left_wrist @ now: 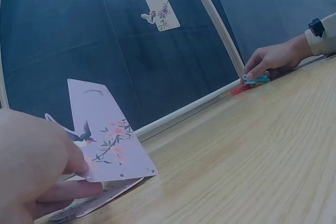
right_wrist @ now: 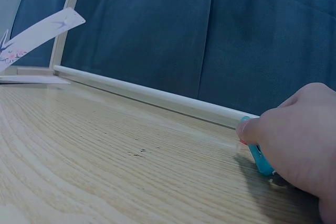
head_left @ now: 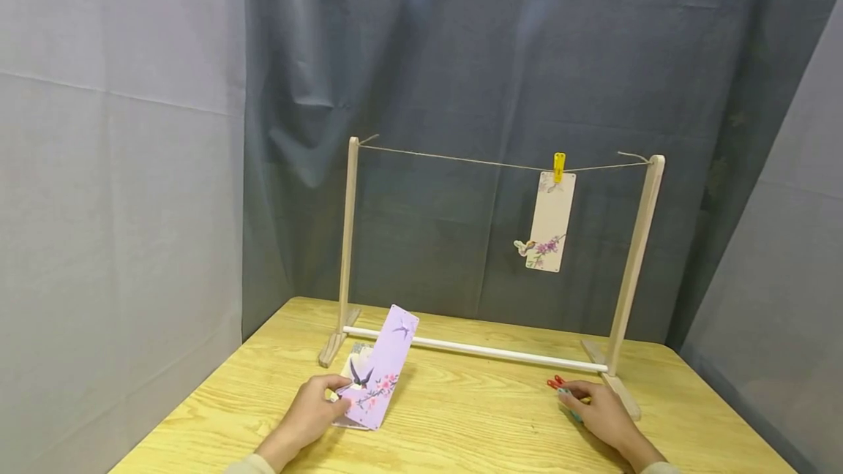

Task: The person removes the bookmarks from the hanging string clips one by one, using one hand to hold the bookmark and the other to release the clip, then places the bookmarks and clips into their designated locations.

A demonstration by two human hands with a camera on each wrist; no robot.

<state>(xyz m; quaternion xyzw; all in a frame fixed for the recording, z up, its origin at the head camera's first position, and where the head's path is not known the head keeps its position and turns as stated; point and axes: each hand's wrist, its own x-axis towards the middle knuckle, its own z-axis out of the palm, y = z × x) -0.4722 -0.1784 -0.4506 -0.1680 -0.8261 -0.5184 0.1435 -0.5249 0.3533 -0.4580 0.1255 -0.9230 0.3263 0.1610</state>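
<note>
My left hand point(head_left: 315, 408) pinches a lilac bookmark point(head_left: 388, 364) by its lower left edge, tilted up off the table. Pink blossoms and a swallow decorate it. Beneath it lies at least one more pale bookmark point(head_left: 356, 357), partly covered. At the right, my right hand point(head_left: 596, 409) pinches a teal clothespin point(left_wrist: 257, 79) between thumb and fingers, low over the table. A red clothespin point(left_wrist: 241, 90) lies just beyond those fingertips. Something yellow shows under the right hand, mostly hidden in the head view.
A wooden rack with a left post point(head_left: 349, 232), a right post point(head_left: 635, 262) and a white bottom bar point(head_left: 487, 349) stands at the back. From its string point(head_left: 454, 158) hangs a cream bookmark point(head_left: 552, 214), held by a yellow clothespin point(head_left: 559, 165). Grey curtains surround the wooden table point(head_left: 461, 423).
</note>
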